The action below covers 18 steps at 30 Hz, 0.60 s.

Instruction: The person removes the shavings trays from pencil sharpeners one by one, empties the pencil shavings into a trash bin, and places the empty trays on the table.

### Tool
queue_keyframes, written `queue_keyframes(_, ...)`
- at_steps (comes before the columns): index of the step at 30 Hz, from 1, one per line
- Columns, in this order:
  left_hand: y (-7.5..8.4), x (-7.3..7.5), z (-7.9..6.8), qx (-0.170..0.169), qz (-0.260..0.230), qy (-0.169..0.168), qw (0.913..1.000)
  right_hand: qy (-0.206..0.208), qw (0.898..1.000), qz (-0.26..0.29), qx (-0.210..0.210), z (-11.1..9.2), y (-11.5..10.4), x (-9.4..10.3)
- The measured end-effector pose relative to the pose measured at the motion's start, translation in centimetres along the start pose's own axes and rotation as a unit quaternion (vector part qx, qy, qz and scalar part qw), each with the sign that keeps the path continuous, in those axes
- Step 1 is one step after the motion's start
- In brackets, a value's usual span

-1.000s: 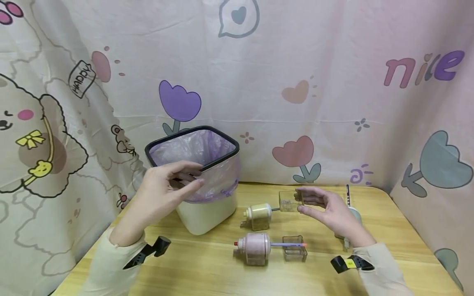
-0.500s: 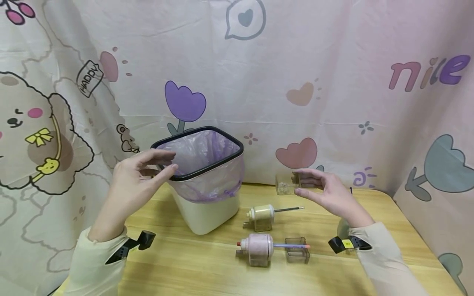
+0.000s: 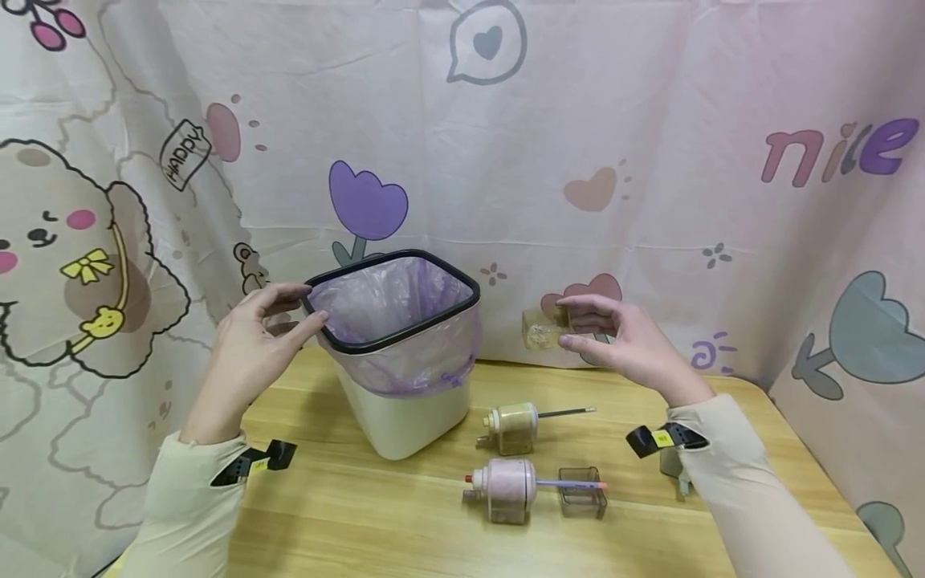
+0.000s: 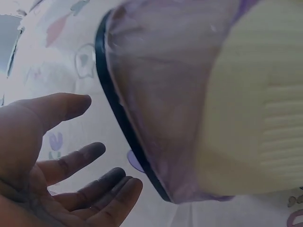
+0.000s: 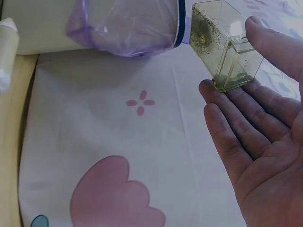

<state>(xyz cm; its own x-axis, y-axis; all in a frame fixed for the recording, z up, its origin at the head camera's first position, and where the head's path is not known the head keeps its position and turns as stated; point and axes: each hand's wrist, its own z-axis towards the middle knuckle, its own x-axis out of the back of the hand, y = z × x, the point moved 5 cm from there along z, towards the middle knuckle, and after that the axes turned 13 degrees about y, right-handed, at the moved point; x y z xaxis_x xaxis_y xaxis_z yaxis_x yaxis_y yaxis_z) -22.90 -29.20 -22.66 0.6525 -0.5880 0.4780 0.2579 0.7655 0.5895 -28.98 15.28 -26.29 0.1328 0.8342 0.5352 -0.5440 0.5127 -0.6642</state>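
My right hand pinches a see-through yellowish shavings drawer between thumb and fingertips, raised over the back of the table. Dark pencil dust and shavings cling inside it. To its left stands a white trash bin with a black rim, lined with a translucent purple bag. At the bin's left side my left hand hovers, fingers loosely bent and nothing in them. In the left wrist view its fingertips are a little apart from the rim.
On the table lie a yellow pencil sharpener with a dark pencil in it and a pink sharpener with a purple pencil. A smoky clear drawer lies under that pencil. A grey-green sharpener is partly hidden behind my right forearm.
My right hand has lifted the yellowish drawer up off the table area and moved it left toward the bin. My left hand has drawn back left from the bin's front to its left rim.
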Motion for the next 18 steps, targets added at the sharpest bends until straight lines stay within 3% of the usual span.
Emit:
queue_keyframes(13, -2.6, -2.1, 0.5, 0.048, 0.005, -0.021, 0.9986, -0.015, 1.0, 0.025, 0.007, 3.8, -3.0, -0.7)
queue_keyframes(18, -3.0, -2.4, 0.6, 0.053, 0.014, -0.009, 0.9984, -0.006, 1.0, 0.021, 0.007, 5.1, -3.6, -1.2)
